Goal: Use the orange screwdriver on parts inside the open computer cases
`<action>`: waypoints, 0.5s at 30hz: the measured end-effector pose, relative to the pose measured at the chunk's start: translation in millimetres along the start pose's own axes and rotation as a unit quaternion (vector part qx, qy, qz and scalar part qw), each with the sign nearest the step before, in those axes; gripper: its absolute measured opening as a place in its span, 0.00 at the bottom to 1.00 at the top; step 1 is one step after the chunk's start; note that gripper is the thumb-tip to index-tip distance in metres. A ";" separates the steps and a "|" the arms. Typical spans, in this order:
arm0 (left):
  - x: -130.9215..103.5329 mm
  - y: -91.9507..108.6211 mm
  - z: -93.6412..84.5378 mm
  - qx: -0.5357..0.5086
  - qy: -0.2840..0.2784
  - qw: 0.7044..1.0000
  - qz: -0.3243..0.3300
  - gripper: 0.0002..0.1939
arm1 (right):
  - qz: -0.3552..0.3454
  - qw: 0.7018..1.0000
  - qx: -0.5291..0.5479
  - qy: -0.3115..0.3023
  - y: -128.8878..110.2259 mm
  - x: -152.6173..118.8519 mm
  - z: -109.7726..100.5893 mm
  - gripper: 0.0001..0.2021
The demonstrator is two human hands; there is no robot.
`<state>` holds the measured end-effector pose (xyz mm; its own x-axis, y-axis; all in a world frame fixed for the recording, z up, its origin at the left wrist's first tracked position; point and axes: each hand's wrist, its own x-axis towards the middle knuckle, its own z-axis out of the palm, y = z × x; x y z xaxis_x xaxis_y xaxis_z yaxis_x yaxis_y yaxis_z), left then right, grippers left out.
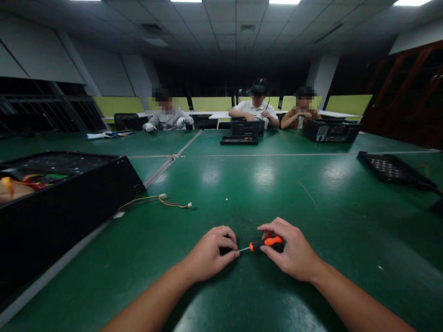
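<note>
A screwdriver (267, 242) with an orange and black handle lies between my hands, low over the green table, its thin metal shaft pointing left. My right hand (292, 249) is closed loosely around the handle, thumb below and fingers above. At the other end, my left hand (212, 251) pinches the tip of the shaft between thumb and fingers. Those fingers cover the very tip, so I cannot tell whether a small part is held there too.
A black computer case (69, 198) with wires stands at the left, a cable (148, 199) with white connectors beside it. A black panel (391, 168) lies at the right. Across the green table (221, 184), several people sit with another case (245, 127) and a further one (332, 130).
</note>
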<state>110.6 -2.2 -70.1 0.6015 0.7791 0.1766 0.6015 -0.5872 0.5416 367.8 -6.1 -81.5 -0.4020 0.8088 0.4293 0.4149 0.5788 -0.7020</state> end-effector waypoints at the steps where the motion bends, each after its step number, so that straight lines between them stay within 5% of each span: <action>1: 0.0 -0.1 0.0 -0.001 0.000 1.000 0.000 0.05 | -0.001 1.000 -0.001 0.000 -0.1 -0.2 0.0 0.18; 15: -0.4 -3.1 0.5 -0.004 0.004 1.000 0.001 0.05 | -0.005 1.000 -0.008 0.002 -2.0 0.9 -0.2 0.16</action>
<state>108.7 -0.8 -72.3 0.5983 0.7796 0.1848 0.5957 -0.5871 0.5482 366.8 -6.6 -79.6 -0.4034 0.8031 0.4386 0.4243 0.5888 -0.6880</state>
